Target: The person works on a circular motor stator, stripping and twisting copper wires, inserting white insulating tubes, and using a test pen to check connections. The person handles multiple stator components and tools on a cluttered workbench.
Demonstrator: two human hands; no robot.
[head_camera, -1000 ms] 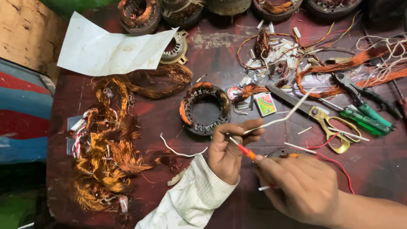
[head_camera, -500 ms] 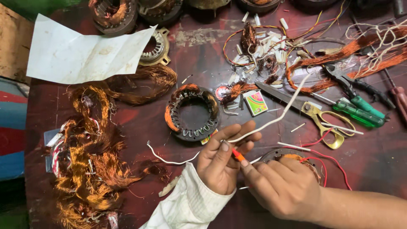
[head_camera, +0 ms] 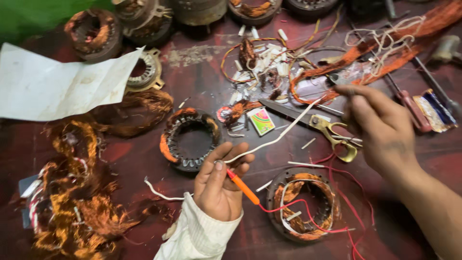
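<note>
Left hand point(head_camera: 219, 185) keeps its grip closed on the orange-sleeved red wire point(head_camera: 243, 188) and white sleeving strip point(head_camera: 279, 137), above the bench point(head_camera: 202, 62). Right hand point(head_camera: 380, 127) has left the wire since 0.5 s ago; it now hangs loosely curled and empty, over the scissors point(head_camera: 327, 129). Wound stator point(head_camera: 303, 209) lies below.

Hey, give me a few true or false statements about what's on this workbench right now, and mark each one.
1. The left hand pinches an orange sleeve on a red wire. True.
2. The right hand holds the scissors. False: the scissors lie on the table; the hand reaches above them.
3. A white sleeving strip runs from the left hand's fingers. True.
4. The sheet of paper lies on the right. False: it is on the left.
</note>
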